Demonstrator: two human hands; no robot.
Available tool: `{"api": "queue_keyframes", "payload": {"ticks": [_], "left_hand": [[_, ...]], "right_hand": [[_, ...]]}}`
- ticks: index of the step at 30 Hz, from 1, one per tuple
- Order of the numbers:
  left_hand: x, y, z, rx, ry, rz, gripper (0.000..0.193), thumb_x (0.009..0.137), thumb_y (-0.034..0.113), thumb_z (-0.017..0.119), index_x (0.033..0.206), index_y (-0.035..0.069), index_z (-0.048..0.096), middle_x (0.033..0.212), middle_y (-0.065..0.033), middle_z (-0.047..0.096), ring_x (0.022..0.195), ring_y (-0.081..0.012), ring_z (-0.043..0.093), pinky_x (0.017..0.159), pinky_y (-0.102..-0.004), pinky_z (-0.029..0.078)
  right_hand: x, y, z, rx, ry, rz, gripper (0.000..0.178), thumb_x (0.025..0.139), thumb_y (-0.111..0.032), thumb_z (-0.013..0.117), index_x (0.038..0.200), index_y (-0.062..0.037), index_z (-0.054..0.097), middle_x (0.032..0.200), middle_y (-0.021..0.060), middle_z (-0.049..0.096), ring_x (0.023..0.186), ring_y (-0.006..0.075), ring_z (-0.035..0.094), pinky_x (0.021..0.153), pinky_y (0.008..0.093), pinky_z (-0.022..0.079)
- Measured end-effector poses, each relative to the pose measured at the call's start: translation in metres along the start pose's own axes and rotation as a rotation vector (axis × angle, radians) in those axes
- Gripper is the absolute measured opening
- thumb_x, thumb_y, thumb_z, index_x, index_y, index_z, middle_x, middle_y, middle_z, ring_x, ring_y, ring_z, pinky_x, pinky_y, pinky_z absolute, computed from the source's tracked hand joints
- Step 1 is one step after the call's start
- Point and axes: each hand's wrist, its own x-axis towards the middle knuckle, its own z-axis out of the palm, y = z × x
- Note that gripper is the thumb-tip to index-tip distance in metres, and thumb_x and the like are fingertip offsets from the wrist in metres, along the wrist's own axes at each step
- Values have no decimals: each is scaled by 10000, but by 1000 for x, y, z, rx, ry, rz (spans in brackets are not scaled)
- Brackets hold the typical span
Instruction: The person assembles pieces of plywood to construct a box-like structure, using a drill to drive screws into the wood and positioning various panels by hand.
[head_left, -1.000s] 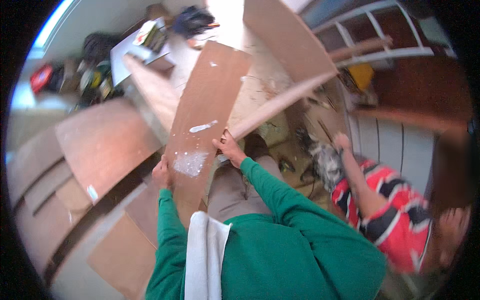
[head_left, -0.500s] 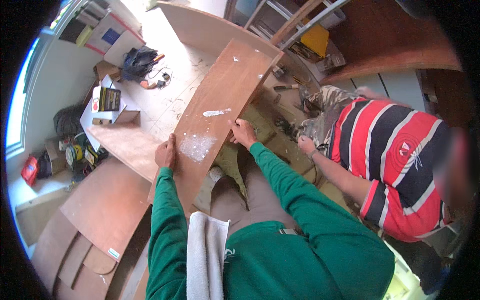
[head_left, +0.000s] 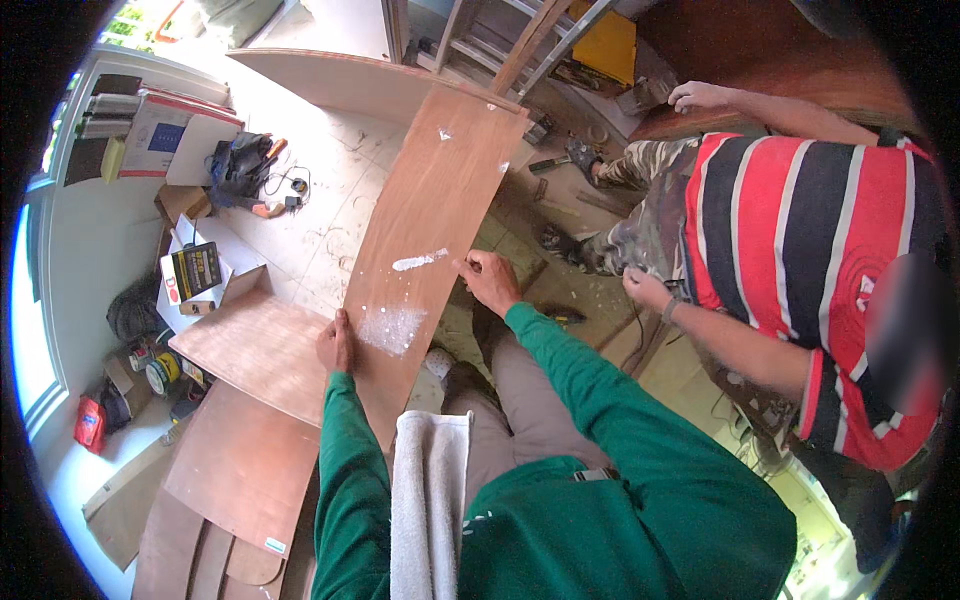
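A long plywood board (head_left: 420,200) with white smears and specks on its face stretches away from me, above my lap. Its left edge is gripped by my left hand (head_left: 336,342), the thumb lying along the top and the other fingers partly hidden. Across from it, my right hand (head_left: 492,284) has its fingers curled in at the right edge, fingertips against the wood. The board's far end meets an upright curved panel (head_left: 330,75). Left of my left hand is another flat wooden panel (head_left: 245,345).
At right a co-worker in a striped shirt (head_left: 775,230) sits close by my right arm. Farther off stand a ladder (head_left: 560,50) and a yellow object (head_left: 605,45). A dark bag (head_left: 240,170) lies on the pale floor; a black-and-yellow box (head_left: 193,272) and stacked wooden sheets (head_left: 245,470) are at left.
My view has swung, shifting much of the scene. The co-worker's far arm now reaches out toward the brown surface. Both my hands stay at the board's edges.
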Motion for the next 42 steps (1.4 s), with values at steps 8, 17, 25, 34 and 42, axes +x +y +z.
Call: {"api": "queue_keyframes", "payload": {"ticks": [8,17,25,34,42], "left_hand": [[5,-6,7,-16,-72,-74,756,1001,667,530,1020,-52,762,783,-173,714,765,-227,622,746,-411,487],[12,-20,19,-166,-91,-178,639,989,594,633,891,-28,747,760,-54,655,766,-171,561,710,-373,452],[19,-12,20,-258,-228,-290,657,973,581,669,1119,-56,738,1043,-74,702,973,-177,584,866,-319,459],[23,0,29,-225,-278,-283,659,993,573,642,1157,-59,727,1123,-100,724,1065,-200,603,942,-324,460],[17,-32,48,-249,-248,-290,660,1006,546,637,1249,-66,687,1133,-114,724,1003,-216,636,858,-369,506]], "right_hand": [[47,1,-26,109,395,37,523,907,-301,781,1315,-79,539,954,128,686,814,250,672,732,425,533],[158,-5,-80,276,390,-106,514,848,-116,822,1285,-32,565,959,103,658,835,203,672,732,371,567],[158,-8,-74,252,476,-136,482,844,-103,824,1259,-35,588,902,83,667,765,193,665,677,358,561],[156,-10,-82,246,471,-92,505,855,-114,828,1286,-37,577,822,68,665,731,177,662,650,347,562],[165,-7,-77,330,351,-46,507,865,-96,806,1307,-45,562,1006,101,630,880,185,636,752,353,559]]}}
